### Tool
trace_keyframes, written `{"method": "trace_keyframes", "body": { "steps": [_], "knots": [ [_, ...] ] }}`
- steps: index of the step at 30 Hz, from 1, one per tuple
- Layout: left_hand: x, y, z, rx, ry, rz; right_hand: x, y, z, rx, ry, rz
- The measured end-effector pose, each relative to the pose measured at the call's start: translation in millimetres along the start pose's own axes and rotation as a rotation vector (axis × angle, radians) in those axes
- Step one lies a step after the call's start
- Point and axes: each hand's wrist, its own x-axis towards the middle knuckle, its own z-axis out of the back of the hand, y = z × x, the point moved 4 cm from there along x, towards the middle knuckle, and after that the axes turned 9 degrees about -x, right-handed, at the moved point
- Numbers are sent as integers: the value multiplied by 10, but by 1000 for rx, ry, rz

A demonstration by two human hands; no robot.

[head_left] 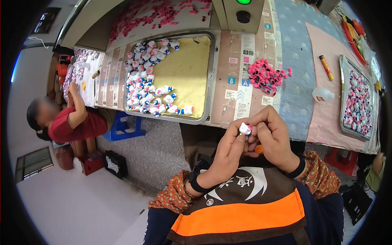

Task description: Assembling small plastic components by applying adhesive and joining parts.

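Just in front of my body, over the table's near edge, I hold a small white toy figurine [245, 128] with pink details. My left hand [229, 155] pinches it between thumb and fingertips from the left. From the right, the fingertips of my right hand [274, 141] close on its side, where a bit of pink shows. Something orange [259, 149] peeks out among the right fingers; what it is I cannot make out. Beyond my hands lies a pile of small pink-and-black pieces [267, 76]. A metal tray [188, 65] with a yellow lining, at the left, carries many white-and-blue figurines [143, 92].
At right stand a white bottle [323, 94], a yellow marker-like tube [326, 67] and a tray of mixed figurines [358, 104]. A machine [245, 18] with a green light rises at the back, beside scattered pink pieces [159, 16]. A co-worker [75, 122] sits far left near a blue stool [122, 127].
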Motion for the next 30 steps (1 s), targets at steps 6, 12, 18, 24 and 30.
{"method": "trace_keyframes", "body": {
  "steps": [6,12,18,24,30],
  "knots": [
    [-26,-117,56,99,-50,-43,45,61,72,64,41,8],
    [-99,-476,447,66,-177,-245,-260,224,499,-186,-74,136],
    [-248,-532,643,29,-225,-207,-544,99,1384,-70,-511,352],
    [-248,-549,568,31,-188,-228,-369,69,1805,-388,-824,245],
    [-175,-406,380,-32,-127,-130,-156,123,1810,-537,-617,179]
  ]
}}
